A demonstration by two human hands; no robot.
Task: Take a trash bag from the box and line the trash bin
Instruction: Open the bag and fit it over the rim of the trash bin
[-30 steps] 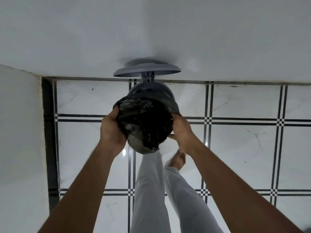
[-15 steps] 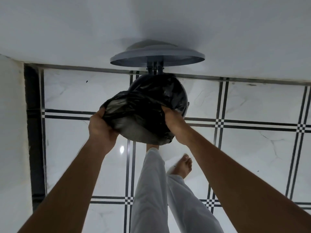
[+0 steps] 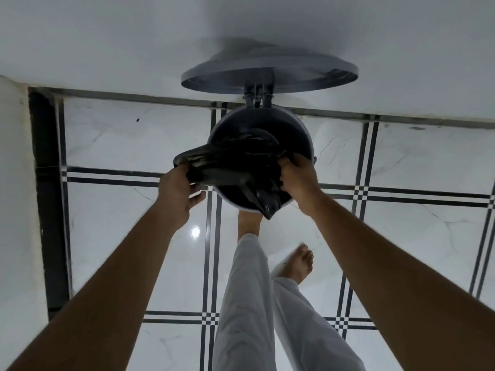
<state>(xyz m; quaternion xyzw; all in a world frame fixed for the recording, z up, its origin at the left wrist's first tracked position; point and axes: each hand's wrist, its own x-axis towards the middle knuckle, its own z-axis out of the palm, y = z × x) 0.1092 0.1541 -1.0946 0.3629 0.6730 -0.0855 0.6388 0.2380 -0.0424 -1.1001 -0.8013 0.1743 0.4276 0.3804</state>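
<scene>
Round grey plastic trash bin [image 3: 302, 137], lid [image 3: 269, 73] hinged up against wall: black crumpled plastic trash bag [image 3: 235, 167] lies partly inside, rest bunched across near rim. My left hand [image 3: 176, 188] pinches bag's left edge outside rim; my right hand [image 3: 297, 178] clamps bag at right rim. Bin interior dark, bottom not discernible. My left foot [image 3: 247, 223] partly hidden under bin.

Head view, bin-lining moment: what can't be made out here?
- Inside of the trash bin: hidden by the black trash bag bunched over its mouth.
- Fingertips of the left hand and right hand: buried in bag folds.
- The pedal: a bare foot sits at the bin's base, largely behind the rim.
- Bag box: nowhere in the head view.
</scene>
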